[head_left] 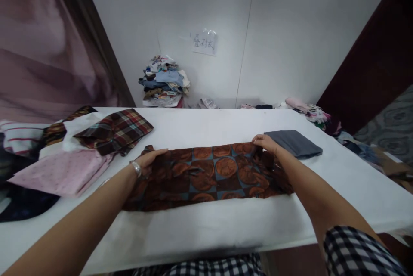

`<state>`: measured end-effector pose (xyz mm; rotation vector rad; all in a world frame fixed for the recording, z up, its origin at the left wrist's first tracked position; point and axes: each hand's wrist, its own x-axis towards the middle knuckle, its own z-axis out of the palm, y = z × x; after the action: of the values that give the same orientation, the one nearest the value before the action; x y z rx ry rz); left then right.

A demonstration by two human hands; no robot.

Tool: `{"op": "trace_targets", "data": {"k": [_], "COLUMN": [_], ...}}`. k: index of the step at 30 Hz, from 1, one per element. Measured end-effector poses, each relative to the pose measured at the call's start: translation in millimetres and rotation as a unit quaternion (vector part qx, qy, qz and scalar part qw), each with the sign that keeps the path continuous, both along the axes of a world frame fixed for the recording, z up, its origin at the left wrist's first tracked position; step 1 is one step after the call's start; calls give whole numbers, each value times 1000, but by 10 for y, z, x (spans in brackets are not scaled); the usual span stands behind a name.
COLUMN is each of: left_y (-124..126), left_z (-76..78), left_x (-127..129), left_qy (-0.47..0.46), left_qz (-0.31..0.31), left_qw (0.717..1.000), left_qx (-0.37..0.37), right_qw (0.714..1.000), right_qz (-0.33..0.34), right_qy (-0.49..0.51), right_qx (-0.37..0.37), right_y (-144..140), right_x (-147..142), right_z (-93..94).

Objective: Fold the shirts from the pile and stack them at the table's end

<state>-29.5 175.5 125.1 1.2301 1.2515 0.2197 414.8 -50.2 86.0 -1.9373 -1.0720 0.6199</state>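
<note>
A brown garment with orange circles on blue squares (pixel 209 175) lies folded into a long strip across the white table (pixel 206 224). My left hand (pixel 151 159), with a metal bracelet at the wrist, rests flat on the strip's left end. At the far right corner of the strip, my right hand (pixel 265 142) pinches the cloth's edge. Both arms reach forward over the table's near side.
A folded grey cloth (pixel 293 142) lies just right of my right hand. At the left sits a heap with a plaid shirt (pixel 114 131) and a pink garment (pixel 61 172). Stacked clothes (pixel 164 82) stand against the back wall under a paper sign (pixel 204 43).
</note>
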Motion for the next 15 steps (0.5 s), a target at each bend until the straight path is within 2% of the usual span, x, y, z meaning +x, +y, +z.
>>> {"op": "trace_targets", "data": {"k": [3, 6, 10, 13, 15], "left_y": [10, 25, 109, 143, 140], "left_z": [-198, -244, -235, -303, -393], "left_x": [-57, -70, -149, -251, -305], "left_qy": [25, 57, 58, 133, 187], "left_qz": [1, 2, 44, 14, -4], "left_qw": [993, 973, 945, 915, 903], "left_qx": [118, 223, 319, 380, 386], "right_qw": [1000, 999, 999, 999, 999], "right_qz": [-16, -31, -38, -22, -8], "right_qy": [-2, -6, -13, -23, -37], "right_qx": [-4, -7, 7, -6, -23], "right_y": [47, 54, 42, 52, 71], "right_x": [-15, -3, 28, 34, 21], "right_z": [-43, -61, -115, -200, -256]}}
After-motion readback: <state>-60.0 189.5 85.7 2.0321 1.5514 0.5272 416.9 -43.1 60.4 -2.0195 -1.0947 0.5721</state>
